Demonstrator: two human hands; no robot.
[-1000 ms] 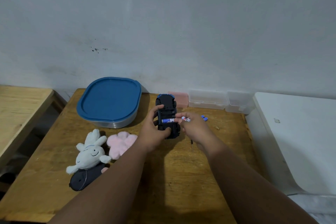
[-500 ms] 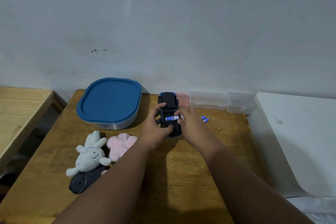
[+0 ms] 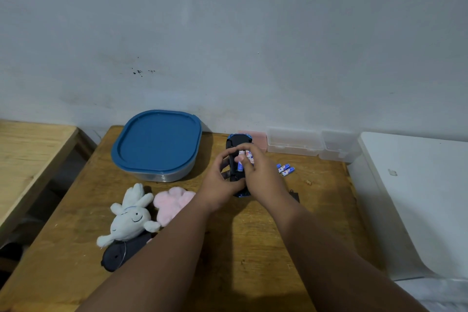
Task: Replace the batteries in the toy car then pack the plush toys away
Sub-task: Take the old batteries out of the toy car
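Note:
The blue and black toy car [image 3: 236, 140] lies upside down on the wooden table [image 3: 253, 248]. My left hand [image 3: 222, 178] grips the car around its left side and near end. My right hand [image 3: 260, 175] pinches blue and white batteries [image 3: 243, 158] over the car's open underside. Loose batteries [image 3: 285, 168] lie on the table to the right of the car. At the front left lie a white plush [image 3: 129, 218], a pink plush [image 3: 172, 201] and a dark plush [image 3: 121, 253], touching one another.
A container with a blue lid [image 3: 157, 144] stands at the back left. Clear plastic boxes [image 3: 293, 141] and a pink box [image 3: 259, 138] line the wall. A small black cover piece [image 3: 293, 195] lies right of my right wrist. A white surface [image 3: 417, 197] adjoins the table's right edge.
My right hand has moved left and away from me, over the car's underside. The battery it holds has turned from crosswise to lengthwise along the car. My left hand still holds the car.

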